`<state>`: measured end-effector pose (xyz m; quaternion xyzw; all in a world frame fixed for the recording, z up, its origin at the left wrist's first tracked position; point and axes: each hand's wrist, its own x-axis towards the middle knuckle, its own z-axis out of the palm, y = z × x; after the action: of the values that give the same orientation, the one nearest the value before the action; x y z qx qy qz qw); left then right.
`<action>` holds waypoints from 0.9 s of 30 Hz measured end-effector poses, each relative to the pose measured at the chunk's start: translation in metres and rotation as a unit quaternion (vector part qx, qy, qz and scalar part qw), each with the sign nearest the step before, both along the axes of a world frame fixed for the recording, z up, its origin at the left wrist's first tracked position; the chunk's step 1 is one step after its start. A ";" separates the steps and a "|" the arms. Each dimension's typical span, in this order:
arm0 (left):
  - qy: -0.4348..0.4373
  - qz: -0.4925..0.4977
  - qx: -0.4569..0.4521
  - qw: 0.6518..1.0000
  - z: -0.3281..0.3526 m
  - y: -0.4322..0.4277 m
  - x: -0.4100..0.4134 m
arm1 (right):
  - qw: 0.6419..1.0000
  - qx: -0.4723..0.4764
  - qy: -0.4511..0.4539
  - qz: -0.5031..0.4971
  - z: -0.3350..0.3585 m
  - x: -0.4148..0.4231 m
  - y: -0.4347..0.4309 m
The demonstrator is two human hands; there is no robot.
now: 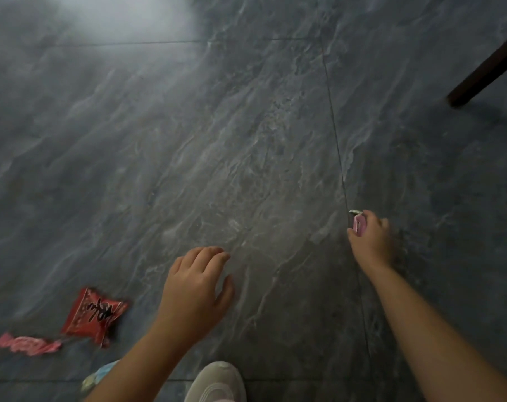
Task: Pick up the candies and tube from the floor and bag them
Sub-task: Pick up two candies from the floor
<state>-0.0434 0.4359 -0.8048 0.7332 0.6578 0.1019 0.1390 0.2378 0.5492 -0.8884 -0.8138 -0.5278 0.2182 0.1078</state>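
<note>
A pale shoe (214, 382) sits below the left hand (195, 288), fingers relaxed and empty; a red candy (94, 314) lies to its left. The right hand (372, 242) grips a pink candy (359, 225).

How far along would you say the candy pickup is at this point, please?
Done: nothing is visibly bagged, and no bag is in view.
In hand: the right hand grips a small pink item; the left hand is open and holds nothing.
Left: the red packet, the pink wrapper and a pale blue item, partly hidden by the left forearm, lie on the floor.
</note>
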 end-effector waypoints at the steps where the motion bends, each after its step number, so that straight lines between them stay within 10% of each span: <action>1: -0.001 0.003 0.000 1.000 -0.001 -0.001 -0.001 | 1.000 0.002 -0.002 0.006 -0.001 -0.002 0.000; 27: -0.048 0.339 0.005 0.940 -0.046 -0.189 -0.102 | 0.867 -0.028 0.246 0.432 0.051 -0.224 -0.107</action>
<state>-0.1451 0.2471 -0.8512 0.4621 0.8591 0.1817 0.1239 0.0134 0.4420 -0.8378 -0.4271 -0.7764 0.4511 0.1062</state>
